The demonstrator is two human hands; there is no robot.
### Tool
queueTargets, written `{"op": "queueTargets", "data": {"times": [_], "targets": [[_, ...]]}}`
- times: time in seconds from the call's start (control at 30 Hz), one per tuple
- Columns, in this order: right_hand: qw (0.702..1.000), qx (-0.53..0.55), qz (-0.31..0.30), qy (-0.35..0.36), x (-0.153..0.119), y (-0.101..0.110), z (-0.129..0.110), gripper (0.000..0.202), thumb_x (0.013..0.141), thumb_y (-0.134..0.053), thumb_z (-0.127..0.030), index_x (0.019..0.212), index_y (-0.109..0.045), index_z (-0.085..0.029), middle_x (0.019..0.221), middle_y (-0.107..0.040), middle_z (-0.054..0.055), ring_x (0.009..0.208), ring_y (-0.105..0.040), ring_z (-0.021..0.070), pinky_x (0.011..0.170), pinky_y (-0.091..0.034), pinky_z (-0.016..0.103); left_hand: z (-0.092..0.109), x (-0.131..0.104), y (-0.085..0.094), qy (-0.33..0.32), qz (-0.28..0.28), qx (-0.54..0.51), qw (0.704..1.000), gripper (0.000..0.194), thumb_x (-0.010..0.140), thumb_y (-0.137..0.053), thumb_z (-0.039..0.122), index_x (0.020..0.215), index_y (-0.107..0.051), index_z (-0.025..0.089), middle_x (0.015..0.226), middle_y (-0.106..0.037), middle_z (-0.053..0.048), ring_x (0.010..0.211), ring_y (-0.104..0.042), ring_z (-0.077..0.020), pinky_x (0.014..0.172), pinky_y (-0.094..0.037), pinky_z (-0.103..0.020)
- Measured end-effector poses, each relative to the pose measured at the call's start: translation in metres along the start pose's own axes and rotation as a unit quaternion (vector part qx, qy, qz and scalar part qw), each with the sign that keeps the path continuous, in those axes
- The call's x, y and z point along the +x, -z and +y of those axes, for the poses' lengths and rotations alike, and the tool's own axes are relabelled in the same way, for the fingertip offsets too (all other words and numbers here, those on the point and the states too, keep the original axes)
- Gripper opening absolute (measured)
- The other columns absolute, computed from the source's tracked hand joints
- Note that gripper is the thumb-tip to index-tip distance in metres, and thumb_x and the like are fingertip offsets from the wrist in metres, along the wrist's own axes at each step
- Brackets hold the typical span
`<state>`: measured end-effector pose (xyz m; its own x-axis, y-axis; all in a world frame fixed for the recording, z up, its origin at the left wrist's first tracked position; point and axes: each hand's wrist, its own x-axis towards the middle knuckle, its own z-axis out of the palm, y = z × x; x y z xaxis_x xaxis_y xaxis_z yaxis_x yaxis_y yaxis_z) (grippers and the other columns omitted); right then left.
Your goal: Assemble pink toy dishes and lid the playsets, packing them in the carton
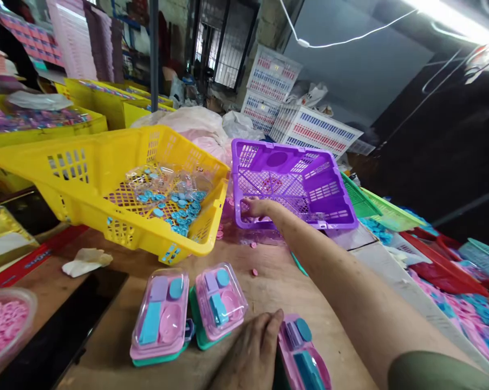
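My right hand [257,208] reaches over the near left edge of the purple basket [333,219]; its fingertips are inside and what they hold, if anything, is hidden. At the bottom centre my left hand [254,346] lies low over the table, its fingers together against the left side of a pink case [303,355] with blue and purple parts. Left of this hand sit two clear-lidded cases, one [161,317] farther left and one [221,303] nearer the hand. Small pink discs [254,272] lie on the wooden table [212,268].
A yellow basket [106,216] with blue discs [181,214] and clear plastic pieces stands at the left. Near it are a black phone-like slab [69,325] and a tub of pink pieces [4,325]. Red baskets [443,262] and coloured parts fill the right side.
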<state>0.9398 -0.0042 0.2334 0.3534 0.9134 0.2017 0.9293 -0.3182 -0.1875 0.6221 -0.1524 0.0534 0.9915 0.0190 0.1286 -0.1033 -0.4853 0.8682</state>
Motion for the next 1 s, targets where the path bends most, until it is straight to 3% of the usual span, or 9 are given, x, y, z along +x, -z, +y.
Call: {"op": "queueTargets", "data": {"times": [0.1, 0.23, 0.37, 0.47, 0.53, 0.63, 0.73, 0.87, 1.0], "targets": [[0.994, 0.012, -0.058, -0.092, 0.005, 0.003, -0.002, 0.057, 0.07, -0.105, -0.031, 0.119, -0.08, -0.017, 0.124, -0.075, 0.016, 0.09, -0.076, 0.0266, 0.085, -0.071, 0.049, 0.002, 0.002, 0.0, -0.005, -0.004, -0.007, 1.0, 0.126, 0.081, -0.085, 0.02, 0.186, -0.016, 0.024, 0.185, -0.034, -0.025, 0.171, -0.038, -0.0495, 0.14, -0.035, -0.07], [0.994, 0.029, -0.033, -0.105, -0.032, 0.054, -0.006, 0.078, 0.086, -0.094, -0.028, 0.156, -0.061, -0.022, 0.154, -0.061, 0.02, 0.126, -0.071, 0.0335, 0.113, -0.064, 0.055, 0.006, 0.001, -0.002, -0.024, 0.017, -0.012, 0.999, 0.148, 0.064, -0.101, 0.032, 0.184, -0.016, 0.018, 0.182, -0.035, -0.03, 0.169, -0.037, -0.0549, 0.14, -0.034, -0.074], [0.981, 0.187, -0.043, -0.019, -0.139, 0.109, -0.025, 0.106, 0.095, -0.087, -0.048, 0.177, -0.02, -0.041, 0.173, -0.047, 0.014, 0.11, -0.074, 0.0246, 0.096, -0.07, 0.048, 0.017, -0.012, 0.004, -0.052, 0.085, -0.038, 0.994, 0.15, 0.067, -0.097, 0.02, 0.184, -0.004, 0.027, 0.183, -0.037, -0.026, 0.169, -0.041, -0.0491, 0.139, -0.038, -0.071], [0.968, 0.229, -0.096, 0.014, -0.233, 0.125, -0.056, 0.09, 0.098, -0.083, -0.063, 0.171, -0.035, -0.038, 0.167, -0.054, 0.013, 0.108, -0.074, 0.0255, 0.096, -0.069, 0.049, 0.025, -0.021, 0.014, -0.048, 0.112, -0.049, 0.991, 0.14, 0.076, -0.094, 0.023, 0.182, -0.003, 0.026, 0.179, -0.042, -0.027, 0.164, -0.048, -0.0507, 0.134, -0.044, -0.075], [0.975, 0.174, -0.137, 0.022, -0.277, 0.122, -0.078, 0.085, 0.098, -0.082, -0.066, 0.167, -0.045, -0.033, 0.164, -0.058, 0.013, 0.124, -0.072, 0.0323, 0.111, -0.063, 0.055, 0.025, -0.02, 0.018, -0.064, 0.112, -0.044, 0.991, 0.129, 0.078, -0.092, 0.026, 0.18, -0.014, 0.023, 0.176, -0.046, -0.026, 0.161, -0.052, -0.05, 0.133, -0.045, -0.073], [0.982, 0.078, -0.166, 0.043, -0.312, 0.107, -0.096, 0.084, 0.099, -0.078, -0.069, 0.168, -0.051, -0.029, 0.16, -0.061, 0.015, 0.145, -0.06, 0.0416, 0.129, -0.048, 0.066, 0.021, -0.015, 0.019, -0.097, 0.131, -0.042, 0.986, 0.126, 0.077, -0.095, 0.029, 0.177, -0.02, 0.02, 0.176, -0.045, -0.027, 0.164, -0.049, -0.0478, 0.135, -0.044, -0.069], [0.986, 0.045, -0.152, 0.057, -0.327, 0.094, -0.103, 0.086, 0.104, -0.066, -0.075, 0.174, -0.046, -0.029, 0.155, -0.061, 0.016, 0.146, -0.057, 0.0436, 0.131, -0.043, 0.072, 0.02, -0.014, 0.021, -0.119, 0.107, -0.049, 0.986, 0.127, 0.075, -0.098, 0.033, 0.176, -0.024, 0.021, 0.179, -0.042, -0.024, 0.168, -0.043, -0.0457, 0.139, -0.04, -0.066], [0.993, 0.029, -0.079, 0.084, -0.334, 0.091, -0.113, 0.081, 0.11, -0.045, -0.08, 0.176, -0.048, -0.033, 0.148, -0.062, 0.014, 0.143, -0.06, 0.0429, 0.13, -0.044, 0.072, 0.024, -0.016, 0.026, -0.11, 0.093, -0.044, 0.989, 0.123, 0.076, -0.099, 0.035, 0.174, -0.026, 0.018, 0.177, -0.045, -0.025, 0.168, -0.043, -0.0467, 0.138, -0.039, -0.066], [0.996, -0.026, -0.038, 0.076, -0.342, 0.078, -0.124, 0.06, 0.12, -0.033, -0.059, 0.171, -0.055, -0.036, 0.142, -0.063, 0.012, 0.14, -0.064, 0.0361, 0.126, -0.052, 0.064, 0.028, -0.016, 0.027, -0.099, 0.095, -0.032, 0.99, 0.118, 0.074, -0.097, 0.032, 0.17, -0.031, 0.016, 0.169, -0.053, -0.026, 0.161, -0.052, -0.0467, 0.132, -0.047, -0.063]]}}
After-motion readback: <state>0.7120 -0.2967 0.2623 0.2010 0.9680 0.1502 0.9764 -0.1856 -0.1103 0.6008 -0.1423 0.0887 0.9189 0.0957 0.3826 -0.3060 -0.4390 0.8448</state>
